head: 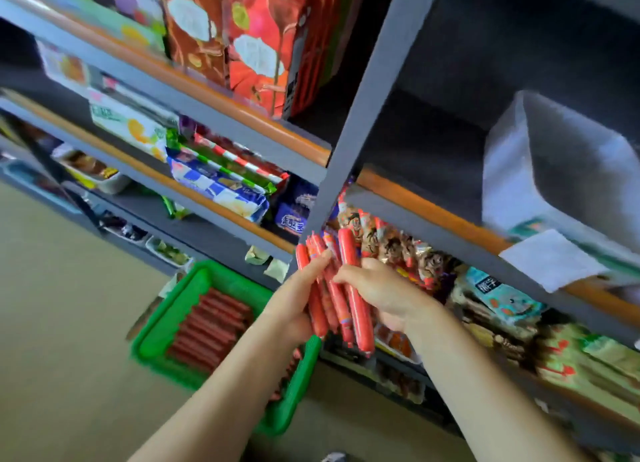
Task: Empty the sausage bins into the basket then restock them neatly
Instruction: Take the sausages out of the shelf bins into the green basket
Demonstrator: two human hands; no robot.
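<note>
A bundle of several red sausage sticks (pixel 356 302) stands nearly upright in the middle of the view, held between both hands. My left hand (pixel 294 298) grips it from the left and my right hand (pixel 384 295) from the right. Below them on the floor sits a green basket (pixel 156 337) with several dark red sausages (pixel 207 326) lying in rows; my left forearm hides its right part. A clear empty bin (pixel 554 170) stands on the upper right shelf. The view is blurred.
Grey shelves with orange edges (pixel 433 212) run across the view, split by a grey upright post (pixel 367 90). Snack packets (pixel 405 246) and bags crowd the shelves behind the hands; red gift boxes (pixel 263 45) stand on the top shelf. Beige floor (pixel 62 323) lies at left.
</note>
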